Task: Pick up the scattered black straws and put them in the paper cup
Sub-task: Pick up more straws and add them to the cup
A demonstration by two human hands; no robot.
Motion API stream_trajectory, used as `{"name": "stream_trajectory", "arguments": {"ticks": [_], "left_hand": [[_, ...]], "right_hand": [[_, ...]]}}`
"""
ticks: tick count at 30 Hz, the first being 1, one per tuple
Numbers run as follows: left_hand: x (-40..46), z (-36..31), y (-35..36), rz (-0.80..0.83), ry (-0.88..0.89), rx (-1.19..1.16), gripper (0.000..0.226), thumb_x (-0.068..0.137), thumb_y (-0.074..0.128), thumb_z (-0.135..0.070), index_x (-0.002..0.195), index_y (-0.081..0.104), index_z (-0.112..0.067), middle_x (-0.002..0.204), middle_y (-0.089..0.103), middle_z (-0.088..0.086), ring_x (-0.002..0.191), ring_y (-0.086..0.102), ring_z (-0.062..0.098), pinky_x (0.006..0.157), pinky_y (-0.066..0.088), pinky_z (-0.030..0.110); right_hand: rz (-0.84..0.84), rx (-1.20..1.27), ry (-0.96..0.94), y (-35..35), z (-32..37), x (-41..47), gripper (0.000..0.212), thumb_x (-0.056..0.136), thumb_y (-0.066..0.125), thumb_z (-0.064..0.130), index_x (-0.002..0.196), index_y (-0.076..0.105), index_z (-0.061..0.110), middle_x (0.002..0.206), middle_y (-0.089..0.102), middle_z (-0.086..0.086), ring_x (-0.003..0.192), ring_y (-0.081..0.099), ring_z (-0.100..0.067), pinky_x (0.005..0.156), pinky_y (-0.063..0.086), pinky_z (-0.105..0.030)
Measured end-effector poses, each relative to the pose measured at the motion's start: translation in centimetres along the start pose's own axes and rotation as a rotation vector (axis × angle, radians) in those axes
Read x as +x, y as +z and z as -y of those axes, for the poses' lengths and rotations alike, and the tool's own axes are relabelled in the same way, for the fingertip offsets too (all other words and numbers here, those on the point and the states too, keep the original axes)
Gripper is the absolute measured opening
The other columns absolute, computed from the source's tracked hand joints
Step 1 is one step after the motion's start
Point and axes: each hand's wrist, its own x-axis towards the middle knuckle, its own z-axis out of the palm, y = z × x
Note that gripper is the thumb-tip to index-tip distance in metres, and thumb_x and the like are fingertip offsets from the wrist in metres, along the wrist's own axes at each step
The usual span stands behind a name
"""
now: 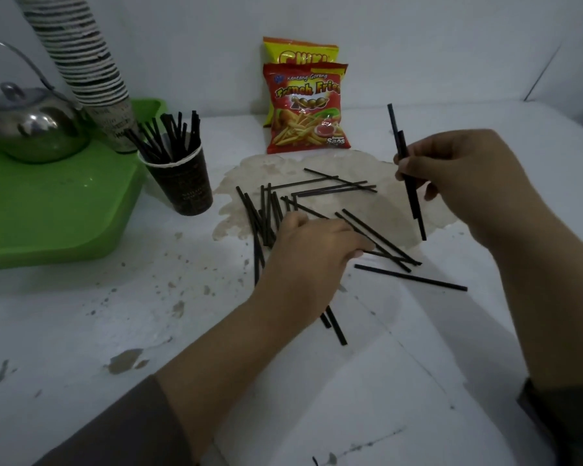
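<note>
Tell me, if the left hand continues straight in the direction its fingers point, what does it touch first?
Probably the scattered straws just beyond the left hand; its fingertips already reach them. The paper cup stands off to the left of that line.

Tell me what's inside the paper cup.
The paper cup holds a bunch of black straws, their tops fanning above the rim. Their lower ends and the cup's bottom are hidden by its wall.

Glossy metal kettle (31, 129), chipped tabletop (115, 314)

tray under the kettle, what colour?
Bright green. The tray shows clearly in the head view, left of the paper cup, with the kettle on it.
</note>
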Motion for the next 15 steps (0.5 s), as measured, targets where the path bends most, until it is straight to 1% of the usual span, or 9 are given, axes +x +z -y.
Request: {"name": "stream_trajectory", "arguments": {"ticks": [2, 6, 8, 11, 13, 15], "left_hand": [[0.8, -0.2, 1.0, 0.047, -0.006, 0.034, 0.020, 0.086, 0.059, -0.008, 0.096, 0.072, -0.021, 0.093, 0.072, -0.001, 0.088, 0.062, 0.019, 0.083, 0.020, 0.031], [1.4, -0.4, 2.2, 0.112, 0.021, 0.077, 0.023, 0.093, 0.050, -0.018, 0.103, 0.069, -0.026, 0.101, 0.070, -0.005, 0.096, 0.057, 0.015, 0.080, 0.014, 0.027], [1.3, -0.6, 2.2, 0.117, 0.037, 0.098, 0.024, 0.091, 0.049, -0.019, 0.103, 0.068, -0.027, 0.104, 0.069, -0.006, 0.098, 0.056, 0.014, 0.083, 0.015, 0.027], [1.5, -1.4, 2.2, 0.121, 0.071, 0.100, 0.022, 0.089, 0.050, -0.026, 0.101, 0.069, -0.027, 0.099, 0.068, -0.007, 0.095, 0.056, 0.013, 0.087, 0.016, 0.029], [1.7, -1.9, 2.8, 0.144, 0.107, 0.114, 0.021, 0.089, 0.053, -0.033, 0.102, 0.068, -0.028, 0.096, 0.068, -0.006, 0.092, 0.056, 0.013, 0.084, 0.016, 0.029], [2.0, -2.0, 3.6, 0.186, 0.129, 0.134, 0.019, 0.089, 0.055, -0.030, 0.099, 0.070, -0.025, 0.095, 0.069, -0.002, 0.091, 0.057, 0.016, 0.080, 0.015, 0.027]], "right_hand": [[-0.022, -0.029, -0.012, 0.0, -0.3, 0.2, 0.010, 0.082, 0.061, 0.012, 0.085, 0.070, 0.016, 0.074, 0.069, 0.003, 0.047, 0.055, 0.008, 0.050, 0.042, -0.004], [-0.049, -0.041, -0.006, -0.1, -0.6, 0.4, 0.011, 0.082, 0.060, 0.012, 0.083, 0.070, 0.017, 0.076, 0.070, 0.000, 0.062, 0.059, -0.001, 0.058, 0.041, -0.015], [-0.052, -0.044, -0.003, 0.0, -0.7, 0.4, 0.011, 0.082, 0.060, 0.012, 0.082, 0.070, 0.017, 0.077, 0.070, -0.002, 0.067, 0.060, -0.006, 0.059, 0.040, -0.018], [-0.047, -0.048, 0.002, 0.1, -0.8, 0.5, 0.011, 0.082, 0.060, 0.012, 0.081, 0.070, 0.016, 0.078, 0.070, -0.003, 0.068, 0.060, -0.008, 0.059, 0.040, -0.018], [-0.045, -0.064, -0.001, 0.2, -0.8, 0.4, 0.011, 0.082, 0.060, 0.012, 0.082, 0.070, 0.014, 0.078, 0.070, -0.004, 0.070, 0.060, -0.010, 0.059, 0.041, -0.019], [-0.041, -0.077, -0.007, 0.3, -0.8, 0.4, 0.011, 0.082, 0.060, 0.012, 0.084, 0.071, 0.012, 0.080, 0.070, -0.005, 0.071, 0.061, -0.013, 0.058, 0.040, -0.018]]}}
